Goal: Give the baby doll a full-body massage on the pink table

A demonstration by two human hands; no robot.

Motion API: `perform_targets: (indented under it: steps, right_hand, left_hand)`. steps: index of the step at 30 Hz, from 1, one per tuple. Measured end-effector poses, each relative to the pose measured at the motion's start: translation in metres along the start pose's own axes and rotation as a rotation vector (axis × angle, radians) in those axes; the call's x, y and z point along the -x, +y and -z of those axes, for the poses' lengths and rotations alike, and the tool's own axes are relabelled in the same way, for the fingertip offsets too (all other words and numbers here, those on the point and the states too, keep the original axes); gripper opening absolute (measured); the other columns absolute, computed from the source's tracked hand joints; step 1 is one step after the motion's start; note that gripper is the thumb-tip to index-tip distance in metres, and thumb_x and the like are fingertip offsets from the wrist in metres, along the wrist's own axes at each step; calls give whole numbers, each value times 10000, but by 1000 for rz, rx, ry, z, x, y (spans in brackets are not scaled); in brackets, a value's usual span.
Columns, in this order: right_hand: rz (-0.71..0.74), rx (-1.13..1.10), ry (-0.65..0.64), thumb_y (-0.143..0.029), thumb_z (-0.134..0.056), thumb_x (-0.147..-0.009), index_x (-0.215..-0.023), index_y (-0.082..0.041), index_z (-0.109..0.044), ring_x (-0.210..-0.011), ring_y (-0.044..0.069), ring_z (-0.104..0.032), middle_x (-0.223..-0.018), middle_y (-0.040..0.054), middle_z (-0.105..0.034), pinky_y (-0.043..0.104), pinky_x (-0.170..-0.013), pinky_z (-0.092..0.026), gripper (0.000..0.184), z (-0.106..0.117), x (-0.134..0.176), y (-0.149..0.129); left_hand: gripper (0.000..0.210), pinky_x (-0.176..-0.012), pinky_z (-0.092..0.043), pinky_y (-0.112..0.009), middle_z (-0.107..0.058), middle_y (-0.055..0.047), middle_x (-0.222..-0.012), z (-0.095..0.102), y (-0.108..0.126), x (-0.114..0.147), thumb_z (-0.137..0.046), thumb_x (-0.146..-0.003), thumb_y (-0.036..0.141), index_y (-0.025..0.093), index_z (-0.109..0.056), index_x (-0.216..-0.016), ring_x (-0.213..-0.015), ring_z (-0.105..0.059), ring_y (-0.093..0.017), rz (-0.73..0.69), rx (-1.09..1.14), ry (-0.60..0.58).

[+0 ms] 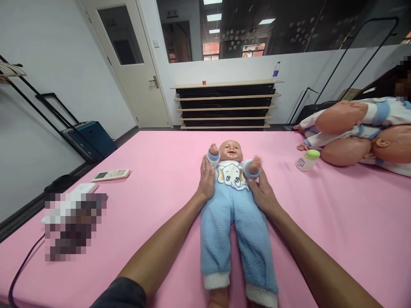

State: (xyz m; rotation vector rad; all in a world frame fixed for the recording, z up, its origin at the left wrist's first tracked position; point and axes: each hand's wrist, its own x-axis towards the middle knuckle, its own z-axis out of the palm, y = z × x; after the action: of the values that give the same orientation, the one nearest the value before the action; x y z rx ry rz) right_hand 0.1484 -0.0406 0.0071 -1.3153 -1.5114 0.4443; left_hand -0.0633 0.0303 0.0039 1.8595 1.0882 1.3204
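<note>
A baby doll (233,175) lies on its back on the pink table cover (167,171), head pointing away from me. It wears blue fleece trousers (218,231) and a white top with an elephant face on it. My left hand (207,182) is wrapped round the doll's side and upper arm on the left. On the opposite side, my right hand (265,192) grips the doll's body just below its raised arm, thumb toward the front. Both doll forearms stick up above my hands, with blue cuffs round the wrists. Part of my fingers is hidden behind the doll.
Several more dolls (343,149) are piled at the right, beside a white bottle with a green lid (307,160). On the left lie a remote control (111,174) and a white device (81,189) near a pixelated patch and a cable (24,265). Shelves (224,97) stand beyond the table.
</note>
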Motion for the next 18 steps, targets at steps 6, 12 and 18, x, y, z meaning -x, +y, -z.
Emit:
perform_targets:
  steps: [6, 12, 18]
  right_hand:
    - [99, 235, -138, -384, -479, -918, -1454, -356, -352, -1479, 244, -130, -1605, -6, -105, 505, -1193, -197, 552, -5, -1, 6]
    - [91, 156, -58, -380, -556, -873, -1435, -316, -390, -1461, 262, -192, -1582, 33, -206, 519, -1183, -214, 590, -5, 0, 2]
    - [-184, -280, 276, -392, -635, -830, -1371, -243, -437, -1274, 229, -493, -1364, 75, -538, 456, -1103, -379, 595, 0, -4, 7]
  left_hand:
    - [578, -1222, 7, -473, -106, 18, -1612, 0, 9, 1, -143, -983, 507, 310, -161, -1526, -1488, 36, -184, -95, -266, -260]
    - [594, -1235, -32, -390, -175, -41, -1600, 0, 8, 2, -206, -985, 492, 234, -224, -1520, -1490, -48, -180, -123, -224, -184]
    - [555, -1189, -245, -402, -365, -63, -1512, 2, -4, -3, -389, -952, 488, 258, -330, -1454, -1426, -293, -212, 15, 164, 201]
